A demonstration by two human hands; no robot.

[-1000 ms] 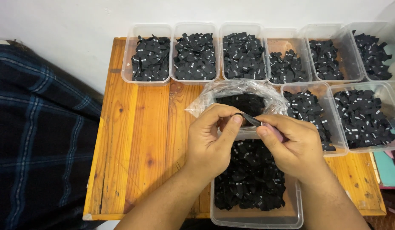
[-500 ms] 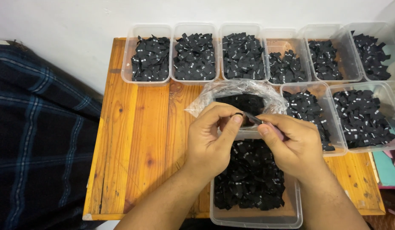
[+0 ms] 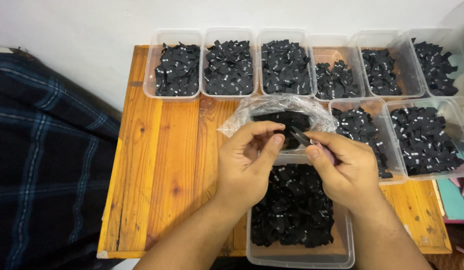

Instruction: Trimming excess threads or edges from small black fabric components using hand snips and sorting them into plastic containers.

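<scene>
Checked dark cloth [image 3: 47,165] fills the left edge of the view, lying just beside the wooden worktop [image 3: 162,165]. Along the far edge of the worktop, against the white wall, runs a row of clear plastic tubs, each holding small black fabric labels with pale markings: the leftmost tub [image 3: 174,65], then a second [image 3: 230,64], a third [image 3: 286,64], a fourth [image 3: 337,72], a fifth [image 3: 389,67] and a sixth [image 3: 437,62] at the far right. Nearer the person, a crumpled clear plastic bag [image 3: 272,107] sits around the middle of the worktop with more black labels inside.

Below the bag, the left hand [image 3: 244,167] is raised over a larger clear container [image 3: 298,257] that is heaped with the same black labels [image 3: 292,210]. Its thumb and forefinger are curled toward each other with the fingers [image 3: 273,145] pinched on something small and dark at the blade tips; I cannot tell exactly what it is, though it looks like one of the labels. Just right of it, the right hand [image 3: 349,172] is closed on small snips [image 3: 304,137], whose dark pointed blades angle up and left to meet the left fingertips; a pinkish handle shows under the thumb.

Right of the hands stand two more tubs of labels, one [image 3: 364,135] touching the bag and another [image 3: 427,140] near the worktop's right edge.
</scene>
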